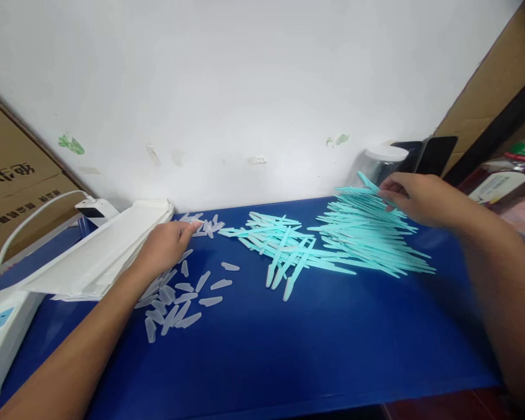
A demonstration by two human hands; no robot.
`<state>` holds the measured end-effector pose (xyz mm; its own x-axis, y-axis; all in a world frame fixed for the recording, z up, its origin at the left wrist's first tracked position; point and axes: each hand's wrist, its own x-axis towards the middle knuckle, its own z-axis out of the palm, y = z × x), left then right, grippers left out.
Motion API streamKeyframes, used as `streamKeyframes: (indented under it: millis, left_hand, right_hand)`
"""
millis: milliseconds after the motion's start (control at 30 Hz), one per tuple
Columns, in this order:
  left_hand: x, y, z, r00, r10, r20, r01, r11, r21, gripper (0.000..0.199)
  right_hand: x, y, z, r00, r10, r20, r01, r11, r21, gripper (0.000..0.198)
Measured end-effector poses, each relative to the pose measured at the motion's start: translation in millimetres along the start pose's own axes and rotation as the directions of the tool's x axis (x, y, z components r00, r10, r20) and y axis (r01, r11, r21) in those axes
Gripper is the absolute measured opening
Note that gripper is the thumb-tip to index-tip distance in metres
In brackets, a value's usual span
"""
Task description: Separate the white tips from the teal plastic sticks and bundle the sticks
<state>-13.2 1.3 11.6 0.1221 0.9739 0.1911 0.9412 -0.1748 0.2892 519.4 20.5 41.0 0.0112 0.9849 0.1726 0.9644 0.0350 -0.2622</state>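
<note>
My left hand [170,242] is closed, thumb and forefinger pinched at the edge of a small heap of clear plastic blade caps [210,227]. What lies between those fingertips I cannot make out. More loose clear caps [168,294] are scattered below that hand. On the right, my right hand [402,192] pinches the end of a teal eyebrow razor [367,181], tilted above the back of a large pile of teal razors [367,233]. Between the hands is a smaller pile of razors [275,239]; several at its front have pale caps over their ends.
White flat sleeves [100,251] lie beside my left forearm, near a white plug adapter with a cable [97,210] and a power strip [4,338]. A jar with a white lid [385,157] stands behind the large pile. Bottles [503,181] stand at right. The blue table [266,356] meets a white wall.
</note>
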Motion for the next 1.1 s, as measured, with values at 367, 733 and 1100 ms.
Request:
streamKeyframes:
  millis: [367,733,1100]
  left_hand:
    - [-32.7,56.9,16.5,0.931,0.314,0.185,-0.338,0.934,0.112,0.063]
    - [-37.3,58.8,33.7,0.908,0.295,0.298,-0.377,0.885,0.272,0.06]
    - [-24.1,49.1,25.9,0.966,0.253,0.059,-0.248,0.965,-0.081,0.054]
  right_hand:
    - [-7.3,-37.0,13.4,0.994,-0.077,-0.082,0.088,0.987,0.136,0.009]
    - [-7.7,-36.5,16.8,0.99,-0.121,-0.078,0.133,0.976,0.174,0.009]
    - [-10.2,-40.4,16.9,0.988,-0.135,-0.071,0.148,0.96,0.238,0.01]
